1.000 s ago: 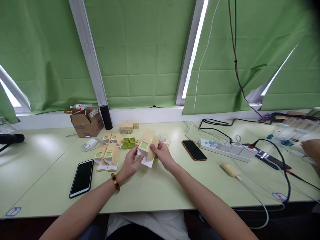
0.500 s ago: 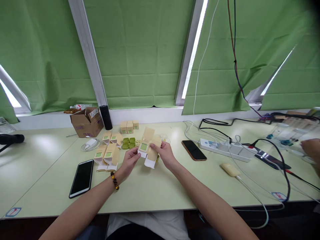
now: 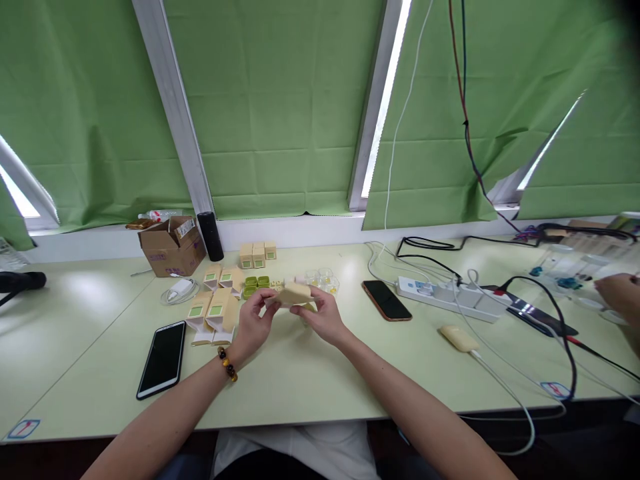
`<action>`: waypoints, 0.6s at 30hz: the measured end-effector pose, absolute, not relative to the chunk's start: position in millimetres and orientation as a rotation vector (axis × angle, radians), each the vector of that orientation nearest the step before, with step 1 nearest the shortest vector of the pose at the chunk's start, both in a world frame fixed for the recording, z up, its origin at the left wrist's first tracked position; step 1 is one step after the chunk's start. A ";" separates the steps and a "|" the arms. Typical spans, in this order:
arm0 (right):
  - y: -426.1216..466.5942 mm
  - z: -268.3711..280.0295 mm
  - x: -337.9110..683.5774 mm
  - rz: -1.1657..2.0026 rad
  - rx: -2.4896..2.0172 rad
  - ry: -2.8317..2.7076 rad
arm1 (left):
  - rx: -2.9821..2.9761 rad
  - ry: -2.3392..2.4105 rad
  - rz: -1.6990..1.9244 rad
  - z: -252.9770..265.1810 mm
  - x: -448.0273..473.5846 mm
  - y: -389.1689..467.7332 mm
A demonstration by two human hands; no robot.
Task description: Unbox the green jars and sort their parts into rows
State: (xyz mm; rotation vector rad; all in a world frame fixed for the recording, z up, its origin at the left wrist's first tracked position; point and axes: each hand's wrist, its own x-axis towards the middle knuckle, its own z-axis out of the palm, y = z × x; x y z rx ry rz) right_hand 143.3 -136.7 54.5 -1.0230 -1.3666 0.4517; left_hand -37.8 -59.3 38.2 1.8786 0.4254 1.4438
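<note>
Between both hands is a small beige cardboard box (image 3: pixel 294 294), tilted and seen nearly edge-on. My left hand (image 3: pixel 256 323) grips its left side with thumb and fingers. On the right side, my right hand (image 3: pixel 323 316) pinches it too. Left of the hands stand several beige boxes (image 3: pixel 223 311) with green labels and open white-lined flaps. Just behind my left hand sit small green square containers (image 3: pixel 256 287). A clear plastic tray (image 3: pixel 327 279) with yellow bits lies behind my right hand. Closed beige boxes (image 3: pixel 258 255) stand in a row farther back.
A phone (image 3: pixel 161 360) lies left of my forearm, another phone (image 3: pixel 387 300) to the right. A white power strip (image 3: pixel 450 299) with cables spreads over the right side. A brown carton (image 3: pixel 173 248) and black cylinder (image 3: pixel 210 237) stand at the back. Another person's hand (image 3: pixel 619 297) is at far right.
The box in my hands has turned from its labelled, flattened face to nearly edge-on. My right hand has shifted lower on it, and the clear tray behind now shows more.
</note>
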 end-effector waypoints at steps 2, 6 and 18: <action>-140.2 56.6 142.8 0.237 -0.948 -1.491 | 2.025 0.318 1.658 40.6 -43.1 -55.6; -140.6 56.0 145.1 -0.065 -0.928 -1.519 | 2.358 0.085 1.987 48.3 -53.3 -45.5; -132.4 42.9 146.4 -0.195 -1.047 -1.454 | 2.720 0.343 2.252 57.7 -62.5 -56.4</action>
